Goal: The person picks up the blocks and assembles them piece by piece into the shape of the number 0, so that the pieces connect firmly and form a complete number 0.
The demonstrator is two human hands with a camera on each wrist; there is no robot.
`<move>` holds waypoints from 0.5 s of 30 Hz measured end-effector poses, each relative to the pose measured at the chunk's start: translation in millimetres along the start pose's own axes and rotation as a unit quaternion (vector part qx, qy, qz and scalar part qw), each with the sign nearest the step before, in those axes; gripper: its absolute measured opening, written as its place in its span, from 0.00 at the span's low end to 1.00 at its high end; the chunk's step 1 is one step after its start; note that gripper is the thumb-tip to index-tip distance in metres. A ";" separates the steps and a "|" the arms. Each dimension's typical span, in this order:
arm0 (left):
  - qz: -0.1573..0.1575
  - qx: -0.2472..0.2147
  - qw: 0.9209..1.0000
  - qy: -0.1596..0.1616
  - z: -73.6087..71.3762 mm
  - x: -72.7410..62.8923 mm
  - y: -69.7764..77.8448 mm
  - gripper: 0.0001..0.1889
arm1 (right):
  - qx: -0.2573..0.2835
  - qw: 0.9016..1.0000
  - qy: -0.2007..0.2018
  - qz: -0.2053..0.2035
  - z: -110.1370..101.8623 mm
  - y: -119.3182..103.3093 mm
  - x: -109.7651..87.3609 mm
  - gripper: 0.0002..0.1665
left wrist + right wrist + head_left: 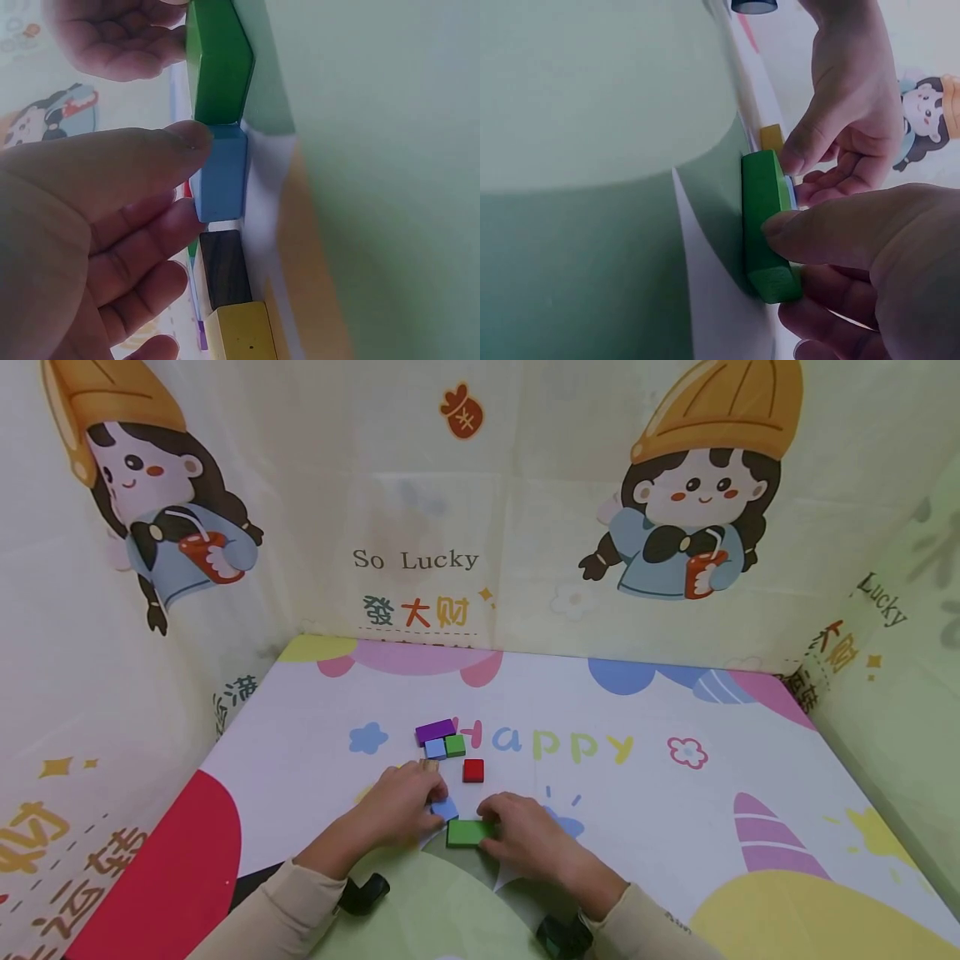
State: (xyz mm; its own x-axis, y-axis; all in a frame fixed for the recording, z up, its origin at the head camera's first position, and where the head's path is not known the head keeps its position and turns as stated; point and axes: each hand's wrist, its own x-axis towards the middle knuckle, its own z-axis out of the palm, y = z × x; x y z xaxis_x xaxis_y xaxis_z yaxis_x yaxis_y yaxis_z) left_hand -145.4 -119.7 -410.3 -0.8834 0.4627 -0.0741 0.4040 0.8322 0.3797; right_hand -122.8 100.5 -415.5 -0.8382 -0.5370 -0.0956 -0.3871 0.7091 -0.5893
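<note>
My left hand [397,800] pinches a blue block [445,810] with its thumb on the near face. In the left wrist view this blue block [223,176] sits end to end with a long green block [219,67]. My right hand [531,835] holds that green block [465,834] at its right end. The right wrist view shows its thumb against the green block [765,217] and fingers behind. Left of the blue block, a dark brown block [227,268] and a yellow block [244,334] stand beside the left hand's fingers, which mostly hide them from the head view.
Farther back lie a purple block [435,732], a small blue block [435,749] and a small green block [455,745], grouped closely. A red block [473,770] stands apart, just in front of them. Printed cloth walls [525,618] enclose the table's back and sides.
</note>
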 end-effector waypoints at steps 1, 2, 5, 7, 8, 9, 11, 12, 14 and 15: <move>-0.002 -0.001 1.000 -0.001 0.4 -0.5 0.0 0.12 | 0.001 1.000 0.001 -0.002 0.7 0.1 -0.4 0.19; -0.005 -0.002 1.000 -0.003 0.8 -1.0 -0.1 0.12 | 0.002 1.000 0.001 -0.002 1.4 0.2 -0.9 0.19; -0.008 -0.005 1.000 -0.005 1.5 -3.1 -0.2 0.13 | 0.003 1.000 0.005 -0.007 3.7 0.6 -2.3 0.18; -0.007 -0.006 1.000 -0.003 1.8 -4.7 -0.4 0.12 | 0.005 1.000 0.005 -0.008 4.9 0.7 -3.0 0.19; -0.007 -0.006 1.000 -0.001 1.9 -5.5 -0.6 0.12 | 0.006 1.000 0.003 -0.006 5.3 0.6 -3.3 0.19; -0.005 -0.006 1.000 0.001 2.1 -6.2 -0.8 0.12 | 0.007 1.000 0.001 -0.005 5.5 0.3 -3.6 0.19; -0.002 -0.008 1.000 0.006 2.1 -7.7 -1.0 0.11 | 0.011 1.000 -0.004 0.001 5.7 -0.4 -4.2 0.20; -0.001 -0.008 1.000 0.008 2.1 -8.3 -1.0 0.11 | 0.012 1.000 -0.006 0.003 6.0 -0.7 -4.5 0.20; 0.001 -0.009 1.000 0.011 2.0 -9.1 -0.7 0.11 | 0.013 1.000 -0.008 0.002 6.2 -1.5 -5.3 0.20; 0.003 -0.010 1.000 0.012 1.7 -9.4 -0.4 0.11 | 0.013 1.000 -0.007 0.001 6.4 -1.7 -5.7 0.20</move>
State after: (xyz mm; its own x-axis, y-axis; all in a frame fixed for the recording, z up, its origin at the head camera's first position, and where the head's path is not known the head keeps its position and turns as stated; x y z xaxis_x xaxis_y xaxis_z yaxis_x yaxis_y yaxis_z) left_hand -136.8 -123.9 -411.3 -0.8869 0.4593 -0.0502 0.4041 0.8238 0.3975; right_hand -114.8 99.4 -419.1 -0.8331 -0.5426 -0.1072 -0.3757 0.6974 -0.6104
